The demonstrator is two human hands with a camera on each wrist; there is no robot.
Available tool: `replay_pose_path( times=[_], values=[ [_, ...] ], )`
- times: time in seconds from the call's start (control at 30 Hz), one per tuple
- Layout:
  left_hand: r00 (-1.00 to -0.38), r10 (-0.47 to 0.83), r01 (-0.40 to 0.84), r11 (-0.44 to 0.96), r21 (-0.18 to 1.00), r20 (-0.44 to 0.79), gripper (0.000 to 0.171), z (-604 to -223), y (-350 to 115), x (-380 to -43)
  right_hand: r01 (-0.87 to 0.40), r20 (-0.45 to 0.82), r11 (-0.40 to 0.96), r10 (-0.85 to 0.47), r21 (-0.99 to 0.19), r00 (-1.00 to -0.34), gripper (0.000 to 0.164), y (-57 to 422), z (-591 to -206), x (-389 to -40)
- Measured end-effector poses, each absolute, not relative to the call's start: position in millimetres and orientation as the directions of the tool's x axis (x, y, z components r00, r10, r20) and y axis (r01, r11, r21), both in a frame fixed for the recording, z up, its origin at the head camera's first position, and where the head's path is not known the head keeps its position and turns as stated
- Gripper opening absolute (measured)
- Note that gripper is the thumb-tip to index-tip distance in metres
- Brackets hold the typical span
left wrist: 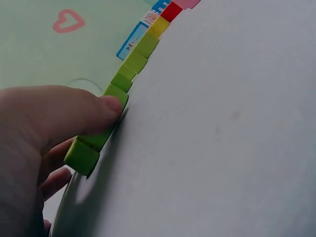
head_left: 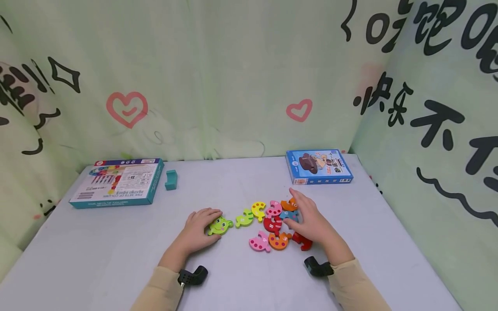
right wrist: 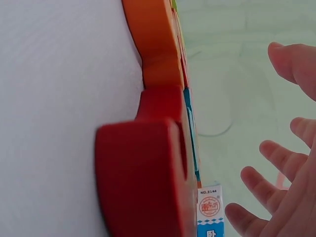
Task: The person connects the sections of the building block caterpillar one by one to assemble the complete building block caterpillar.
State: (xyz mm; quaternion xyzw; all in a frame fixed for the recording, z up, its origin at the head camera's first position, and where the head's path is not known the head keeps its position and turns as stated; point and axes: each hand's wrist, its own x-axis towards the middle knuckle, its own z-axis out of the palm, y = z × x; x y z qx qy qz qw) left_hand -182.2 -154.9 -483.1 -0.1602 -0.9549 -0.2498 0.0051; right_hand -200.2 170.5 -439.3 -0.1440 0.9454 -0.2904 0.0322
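My left hand (head_left: pixel 197 232) pinches a light-green toy piece with a smiling face (head_left: pixel 221 225). In the left wrist view, the thumb presses the near side of this green piece (left wrist: pixel 116 96) and the other fingers go behind it. A spotted green curved piece (head_left: pixel 244 218) lies just to its right, followed by a yellow one (head_left: pixel 258 210). My right hand (head_left: pixel 314 223) hovers with spread fingers over the right end of the cluster, partly covering a blue piece (head_left: pixel 288 215). Below its palm lies a red piece (head_left: pixel 302 242); the right wrist view shows nothing between the fingers.
Pink (head_left: pixel 260 242) and orange (head_left: pixel 279 241) pieces lie at the cluster's near side. At the back left are a large teal-edged box (head_left: pixel 116 183) and a small teal block (head_left: pixel 171 179). A blue box (head_left: pixel 320 166) lies at the back right, before the curtain.
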Motion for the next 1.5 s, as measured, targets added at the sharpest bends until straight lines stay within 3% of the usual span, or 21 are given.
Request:
replay_pose_path(
  times=[0.23, 0.6, 0.93, 1.17, 1.5],
  values=[
    [-0.965, 0.247, 0.26, 0.834, 0.486, 0.092, 0.066, -484.7, -154.2, -183.1, -0.25, 0.02, 0.791, -0.289, -0.559, -0.957, 0.086, 170.6, -436.6, -199.5],
    [-0.958, 0.285, 0.256, 0.819, 0.514, 0.023, 0.072, -484.4, -164.1, -183.3, -0.226, 0.005, 0.798, -0.269, -0.558, -0.963, 0.088, 172.7, -437.9, -199.5],
    [-0.96, 0.266, 0.272, 0.827, 0.491, 0.085, 0.076, -491.4, -157.9, -184.1, -0.23, 0.006, 0.802, -0.272, -0.551, -0.962, 0.086, 181.6, -441.8, -199.1],
    [-0.94, 0.331, 0.327, 0.798, 0.506, 0.085, 0.067, -487.7, -162.1, -185.1, -0.204, 0.002, 0.805, -0.245, -0.558, -0.97, 0.086, 191.9, -442.2, -202.4],
    [-0.953, 0.289, 0.294, 0.804, 0.516, 0.094, 0.059, -486.0, -158.8, -189.4, -0.196, -0.011, 0.804, -0.244, -0.561, -0.97, 0.086, 194.7, -439.5, -206.0]
  ],
)
